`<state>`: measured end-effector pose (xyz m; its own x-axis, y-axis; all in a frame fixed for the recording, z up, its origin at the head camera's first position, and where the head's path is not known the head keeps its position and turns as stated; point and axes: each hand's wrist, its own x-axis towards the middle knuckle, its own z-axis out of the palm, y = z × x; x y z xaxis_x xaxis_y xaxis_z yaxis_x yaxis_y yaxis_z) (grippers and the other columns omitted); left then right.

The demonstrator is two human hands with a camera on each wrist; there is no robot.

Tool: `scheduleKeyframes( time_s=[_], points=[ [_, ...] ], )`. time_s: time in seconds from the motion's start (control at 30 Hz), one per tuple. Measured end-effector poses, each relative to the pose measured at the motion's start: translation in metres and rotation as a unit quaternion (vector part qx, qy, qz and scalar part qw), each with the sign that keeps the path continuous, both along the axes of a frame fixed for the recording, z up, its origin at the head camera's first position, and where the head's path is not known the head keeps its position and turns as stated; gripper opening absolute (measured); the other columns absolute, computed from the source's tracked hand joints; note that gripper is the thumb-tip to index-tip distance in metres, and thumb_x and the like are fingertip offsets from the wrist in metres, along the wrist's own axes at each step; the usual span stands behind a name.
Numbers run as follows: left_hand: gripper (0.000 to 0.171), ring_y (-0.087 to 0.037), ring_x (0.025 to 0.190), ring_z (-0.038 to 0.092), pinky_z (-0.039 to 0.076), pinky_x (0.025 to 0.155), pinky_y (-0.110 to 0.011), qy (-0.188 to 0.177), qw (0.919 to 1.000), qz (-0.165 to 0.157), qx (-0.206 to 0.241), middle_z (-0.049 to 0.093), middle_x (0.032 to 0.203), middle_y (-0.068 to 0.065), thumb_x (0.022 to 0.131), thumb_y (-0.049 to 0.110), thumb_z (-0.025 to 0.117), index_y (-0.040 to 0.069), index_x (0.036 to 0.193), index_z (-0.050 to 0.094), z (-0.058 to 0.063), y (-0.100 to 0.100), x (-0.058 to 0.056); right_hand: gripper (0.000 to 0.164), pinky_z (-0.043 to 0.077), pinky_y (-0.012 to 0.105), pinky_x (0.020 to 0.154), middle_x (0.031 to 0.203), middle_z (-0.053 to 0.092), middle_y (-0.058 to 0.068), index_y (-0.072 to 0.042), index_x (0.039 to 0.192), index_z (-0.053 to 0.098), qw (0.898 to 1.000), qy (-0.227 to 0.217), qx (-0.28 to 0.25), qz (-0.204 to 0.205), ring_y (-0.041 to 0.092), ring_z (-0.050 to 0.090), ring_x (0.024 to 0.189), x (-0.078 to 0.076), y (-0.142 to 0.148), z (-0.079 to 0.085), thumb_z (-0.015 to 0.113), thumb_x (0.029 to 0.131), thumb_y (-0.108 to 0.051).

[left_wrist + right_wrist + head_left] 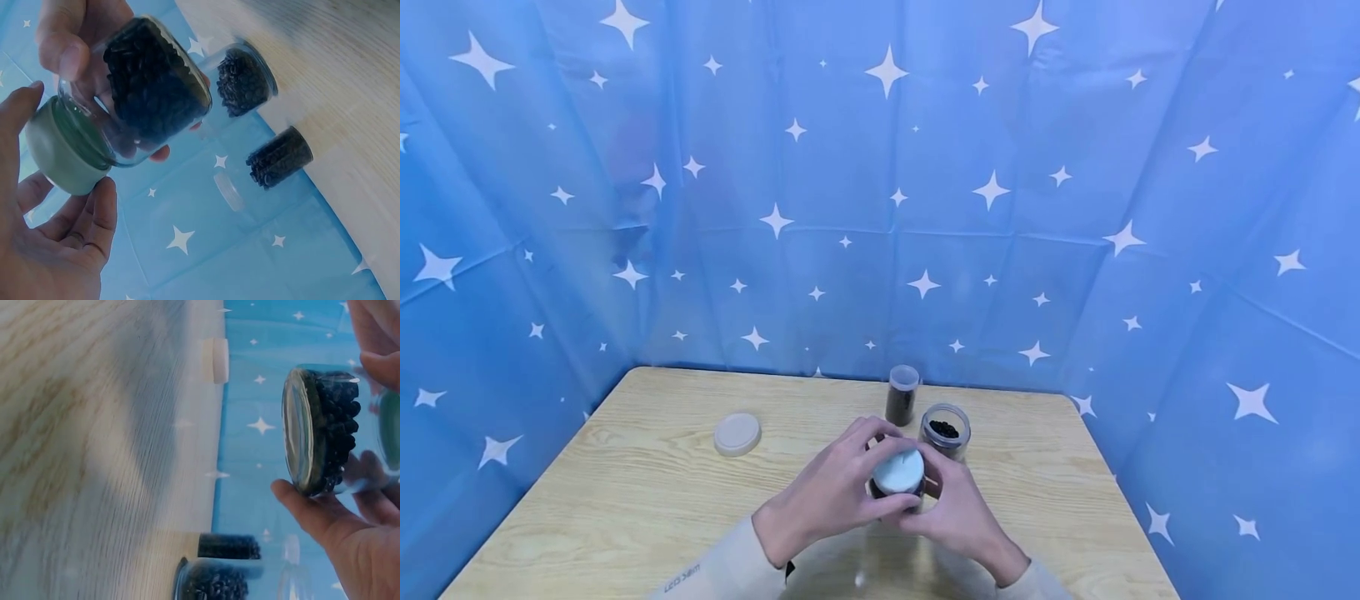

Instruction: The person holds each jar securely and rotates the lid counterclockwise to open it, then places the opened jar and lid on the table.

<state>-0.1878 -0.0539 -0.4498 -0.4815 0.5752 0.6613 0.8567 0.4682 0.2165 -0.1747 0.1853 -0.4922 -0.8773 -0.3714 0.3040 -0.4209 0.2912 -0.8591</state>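
Observation:
A clear glass jar (156, 81), partly filled with dark beans, is held up over the table in front of me. My right hand (958, 512) grips it round the glass, its fingers and thumb spread on the wall in the right wrist view. A pale green lid (898, 472) sits on the jar's mouth. Curled round the lid's rim are the fingers and thumb of my left hand (838, 479). In the left wrist view the lid (65, 150) meets the glass; whether it is fully tightened I cannot tell.
Just beyond my hands stands a wider glass jar (946, 442) without a lid, with dark beans inside. Behind it is a slim jar (902, 396) of dark contents with a translucent top. A round whitish lid (737, 434) lies on the wooden table (647, 467) at the left.

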Motion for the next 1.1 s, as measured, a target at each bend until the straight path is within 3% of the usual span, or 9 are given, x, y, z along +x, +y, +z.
scheduleKeyframes(
  time_s=[0.07,0.1,0.2,0.3,0.33,0.63,0.77,1.1],
  points=[
    [0.061,-0.015,0.124,0.071,0.066,0.099,-0.024,0.000,1.0000,-0.004,-0.006,0.070,0.140,-0.001,0.097,0.049,0.097,0.022,0.147,0.074,0.001,-0.001,0.000,0.091,0.068,0.030,0.107,0.144,0.080,0.006,-0.019,0.165,0.062,1.000,0.009,-0.001,0.003,0.013,0.079,0.128,0.000,0.001,0.000,0.104,0.084,-0.016],
    [0.062,-0.015,0.125,0.071,0.066,0.101,-0.027,-0.001,0.9999,-0.006,-0.010,0.070,0.141,-0.001,0.097,0.049,0.096,0.023,0.148,0.074,0.002,-0.002,-0.001,0.091,0.067,0.031,0.110,0.146,0.080,0.006,-0.018,0.167,0.061,0.999,0.031,-0.010,0.014,0.014,0.079,0.130,-0.007,0.004,-0.015,0.103,0.086,-0.018],
    [0.066,-0.019,0.132,0.072,0.067,0.106,-0.036,0.005,0.9997,-0.016,-0.019,0.070,0.147,-0.004,0.097,0.050,0.096,0.023,0.153,0.071,0.004,-0.005,-0.001,0.091,0.068,0.031,0.108,0.142,0.081,0.001,-0.019,0.166,0.062,0.999,0.049,-0.013,0.019,0.010,0.078,0.130,-0.007,0.005,-0.015,0.103,0.085,-0.017],
    [0.069,-0.021,0.135,0.072,0.067,0.109,-0.040,0.009,0.9992,-0.029,-0.025,0.068,0.152,-0.006,0.099,0.049,0.094,0.023,0.157,0.068,0.005,-0.009,-0.001,0.092,0.067,0.033,0.111,0.142,0.081,0.003,-0.018,0.166,0.061,0.999,0.045,-0.013,0.022,0.012,0.078,0.132,-0.007,0.005,-0.015,0.104,0.084,-0.017],
    [0.070,-0.022,0.137,0.071,0.068,0.109,-0.041,0.008,0.9990,-0.036,-0.027,0.068,0.153,-0.007,0.100,0.048,0.093,0.022,0.159,0.067,0.005,-0.010,-0.002,0.092,0.068,0.032,0.109,0.140,0.081,0.001,-0.020,0.164,0.063,1.000,0.023,-0.005,0.013,0.011,0.079,0.129,0.001,0.003,-0.001,0.104,0.082,-0.015],
    [0.065,-0.023,0.148,0.066,0.064,0.118,-0.038,0.003,0.9950,-0.084,-0.054,0.064,0.161,-0.008,0.105,0.035,0.086,0.021,0.164,0.063,0.003,-0.017,0.000,0.078,0.067,0.032,0.112,0.138,0.081,0.000,-0.027,0.153,0.068,1.000,-0.008,-0.003,0.023,0.011,0.079,0.127,0.004,0.000,-0.003,0.103,0.085,-0.013],
    [0.063,-0.022,0.150,0.064,0.063,0.119,-0.038,0.003,0.9934,-0.098,-0.060,0.064,0.162,-0.008,0.106,0.030,0.084,0.020,0.164,0.063,0.003,-0.019,0.001,0.071,0.068,0.032,0.109,0.136,0.079,0.002,-0.026,0.148,0.070,0.999,0.006,-0.001,0.031,0.010,0.079,0.124,0.005,-0.001,-0.003,0.103,0.086,-0.013],
    [0.062,-0.022,0.154,0.063,0.059,0.126,-0.037,0.010,0.9897,-0.118,-0.080,0.064,0.164,-0.008,0.105,0.027,0.081,0.019,0.164,0.062,0.007,-0.025,-0.002,0.076,0.069,0.033,0.107,0.143,0.078,0.003,-0.024,0.154,0.068,0.999,0.009,-0.006,0.044,0.011,0.079,0.124,0.004,-0.003,-0.002,0.104,0.088,-0.020]
  ],
)
